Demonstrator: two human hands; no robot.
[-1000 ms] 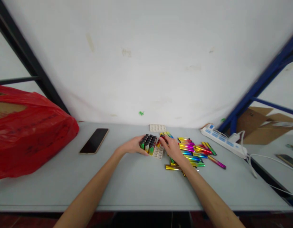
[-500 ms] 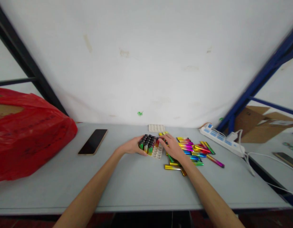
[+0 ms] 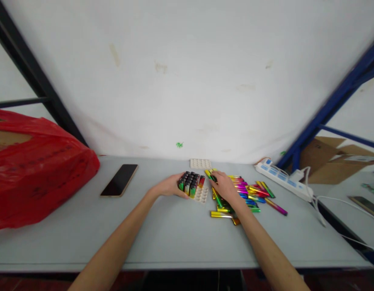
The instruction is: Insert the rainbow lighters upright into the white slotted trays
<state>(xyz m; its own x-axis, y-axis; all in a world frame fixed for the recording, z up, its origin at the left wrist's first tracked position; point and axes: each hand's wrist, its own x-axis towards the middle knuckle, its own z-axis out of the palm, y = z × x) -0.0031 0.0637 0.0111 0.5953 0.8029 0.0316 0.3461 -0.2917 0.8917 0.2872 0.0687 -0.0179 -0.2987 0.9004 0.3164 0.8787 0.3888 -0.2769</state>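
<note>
Shiny black-topped tubes (image 3: 188, 186) stand upright in a tight block on a white tray (image 3: 201, 195) with round pits. My left hand (image 3: 168, 186) is closed around the block's left side, its thumb along the front. In the tray a red tube (image 3: 201, 181) stands at the block's right edge. My right hand (image 3: 223, 185) is over the left end of a pile of loose metallic-coloured tubes (image 3: 241, 188). Its fingers are curled together around a dark spot, and what they grip is hidden. A yellow tube (image 3: 208, 173) lies by its fingertips.
Behind the block, a second white pitted tray (image 3: 200, 163) lies near the wall. A phone (image 3: 119, 180) and a red plastic bag (image 3: 41, 169) are on the left. A white power strip (image 3: 284, 178) with cables borders the right side, before a cardboard box (image 3: 335, 161).
My right hand has moved right, off the red tube beside the block and onto the loose pile. The red tube now stands uncovered in the tray. My left hand keeps its hold.
</note>
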